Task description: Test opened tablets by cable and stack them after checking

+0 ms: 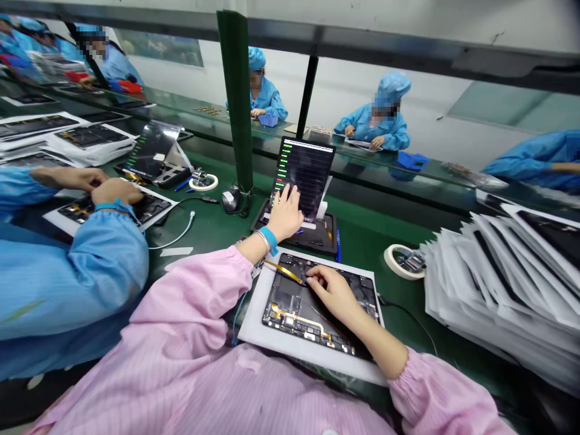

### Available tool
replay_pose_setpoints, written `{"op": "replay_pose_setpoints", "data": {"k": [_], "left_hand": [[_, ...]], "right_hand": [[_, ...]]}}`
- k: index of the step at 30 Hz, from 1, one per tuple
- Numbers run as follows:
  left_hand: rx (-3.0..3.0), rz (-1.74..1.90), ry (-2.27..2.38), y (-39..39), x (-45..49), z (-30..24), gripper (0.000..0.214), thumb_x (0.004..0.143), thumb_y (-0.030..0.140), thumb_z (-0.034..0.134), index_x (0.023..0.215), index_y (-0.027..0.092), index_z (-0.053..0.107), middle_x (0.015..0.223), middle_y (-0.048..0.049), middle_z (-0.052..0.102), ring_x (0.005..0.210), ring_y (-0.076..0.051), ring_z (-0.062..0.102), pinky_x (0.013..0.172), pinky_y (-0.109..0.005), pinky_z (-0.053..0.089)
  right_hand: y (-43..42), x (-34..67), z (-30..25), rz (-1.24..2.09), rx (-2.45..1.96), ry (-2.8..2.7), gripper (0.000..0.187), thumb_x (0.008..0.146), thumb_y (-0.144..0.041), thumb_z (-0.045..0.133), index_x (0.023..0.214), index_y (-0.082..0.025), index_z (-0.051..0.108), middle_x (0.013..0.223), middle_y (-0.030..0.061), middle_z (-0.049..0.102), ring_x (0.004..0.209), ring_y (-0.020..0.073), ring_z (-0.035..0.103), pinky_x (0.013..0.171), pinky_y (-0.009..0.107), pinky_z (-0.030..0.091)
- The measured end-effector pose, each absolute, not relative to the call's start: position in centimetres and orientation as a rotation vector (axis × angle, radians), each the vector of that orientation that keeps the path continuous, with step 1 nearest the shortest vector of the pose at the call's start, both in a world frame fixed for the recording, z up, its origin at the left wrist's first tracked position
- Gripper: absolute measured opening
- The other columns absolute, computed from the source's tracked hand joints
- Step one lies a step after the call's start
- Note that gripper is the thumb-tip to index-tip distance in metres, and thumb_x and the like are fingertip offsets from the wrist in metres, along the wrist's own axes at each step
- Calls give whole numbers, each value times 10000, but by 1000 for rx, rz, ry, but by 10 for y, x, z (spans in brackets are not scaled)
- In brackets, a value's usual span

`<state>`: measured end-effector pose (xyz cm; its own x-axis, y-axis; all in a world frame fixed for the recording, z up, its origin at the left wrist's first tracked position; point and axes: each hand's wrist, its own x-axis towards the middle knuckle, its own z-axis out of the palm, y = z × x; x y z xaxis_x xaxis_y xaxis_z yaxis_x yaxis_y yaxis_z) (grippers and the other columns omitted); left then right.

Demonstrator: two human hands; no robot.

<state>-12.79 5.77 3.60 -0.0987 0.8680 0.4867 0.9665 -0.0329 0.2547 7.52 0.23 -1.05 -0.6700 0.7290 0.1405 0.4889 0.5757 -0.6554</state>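
My left hand (286, 212) reaches forward with its fingers spread, the fingertips at a propped-up tablet screen (309, 172) that is lit with rows of green and red text. My right hand (334, 295) is closed in a pinch at the end of an orange ribbon cable (285, 271), over an opened tablet housing (290, 302) with its inner parts bare. White paper (258, 320) lies under the housing. A black tray (327, 235) supports the screen's lower end. What exactly sits between my right fingertips is partly hidden.
Rolls of tape (393, 261) and a tall stack of papers with panels (502, 284) are on the right. A blue pen (338, 244) lies beside the tray. At left, a co-worker's hands (115, 190) are over another housing. A green post (235, 103) rises ahead.
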Motion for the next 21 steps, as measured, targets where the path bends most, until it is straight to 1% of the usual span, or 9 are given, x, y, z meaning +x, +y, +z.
{"op": "replay_pose_setpoints", "data": {"k": [2,4,6,8,10,12,16,20,21], "left_hand": [[-1973,-729,-2075,53,-113,40,534,832,197,450,1324,2,376,1481,-206,297,1401,-322,150,1112,-498,180],[-2031,-661,-2092,38,-88,48,502,820,203,474,1281,10,426,1439,-213,365,1358,-336,254,1077,-486,264],[-2237,-551,-2083,20,-62,53,364,830,206,474,1153,51,533,1261,-199,547,1203,-315,456,967,-438,396],[-2463,-444,-2031,5,-41,51,237,860,205,439,998,98,599,1026,-155,646,1002,-276,565,840,-394,460],[-2579,-405,-1940,-3,-29,41,222,884,206,413,907,120,616,924,-134,644,932,-264,569,797,-380,462],[-2625,-409,-1811,-4,-25,27,214,891,233,431,886,121,614,938,-136,623,954,-272,546,803,-380,449],[-2675,-327,-1702,6,-23,8,232,885,322,488,921,118,592,938,-138,613,931,-276,543,779,-375,436],[-2686,-308,-1711,10,-20,6,287,894,381,471,919,118,582,907,-139,622,893,-274,557,753,-371,425],[-2708,-312,-1700,10,-18,6,290,894,388,469,911,122,583,900,-135,624,883,-269,558,747,-366,423]], "right_hand": [[1,74,-7,829,-995,-2423,90,871,-210,527,897,-186,610,802,19,623,745,165,567,698,292,434],[-1,78,4,792,-1026,-2483,96,870,-208,539,927,-180,610,828,32,638,752,170,582,691,287,434],[-4,89,26,674,-1079,-2633,83,842,-200,579,912,-178,619,843,52,652,745,187,593,669,290,423],[-5,111,53,500,-1154,-2780,39,812,-174,598,838,-186,625,829,59,658,724,202,593,640,293,398],[-4,140,75,355,-1223,-2812,100,792,-112,568,784,-202,611,798,43,651,713,197,586,624,286,372],[-5,171,85,353,-1275,-2795,162,752,-59,553,768,-216,592,759,13,632,693,176,572,610,270,358],[-16,219,61,704,-1379,-2804,198,665,-94,666,787,-213,565,738,-14,614,665,157,564,592,249,378],[-28,242,32,880,-1500,-2549,76,828,-199,537,898,-202,565,696,-15,595,629,143,556,590,257,411],[-30,245,29,899,-1524,-2444,99,861,-240,499,916,-198,571,725,-2,605,649,145,565,600,263,424]]}}
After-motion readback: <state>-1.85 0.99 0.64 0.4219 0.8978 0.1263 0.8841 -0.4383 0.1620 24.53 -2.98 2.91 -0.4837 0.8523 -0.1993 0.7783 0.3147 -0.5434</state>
